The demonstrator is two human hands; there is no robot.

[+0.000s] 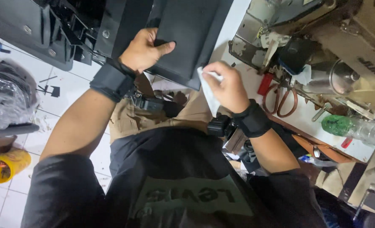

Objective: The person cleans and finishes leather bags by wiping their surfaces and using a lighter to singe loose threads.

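I've got both hands up on one black panel, held in front of me above my lap. My left hand has its grip closed on the panel's lower edge, thumb across the face. My right hand has its grip pinched shut on one white cloth, touching the panel's bottom corner. On the bench to my right: one pair of red-handled scissors, one clear plastic bottle. One yellow tub sits on the floor.

Both bare forearms reach forward, each wrist strapped in a black band. The left hand grips with thumb extended; the right hand is curled closed, knuckles up.
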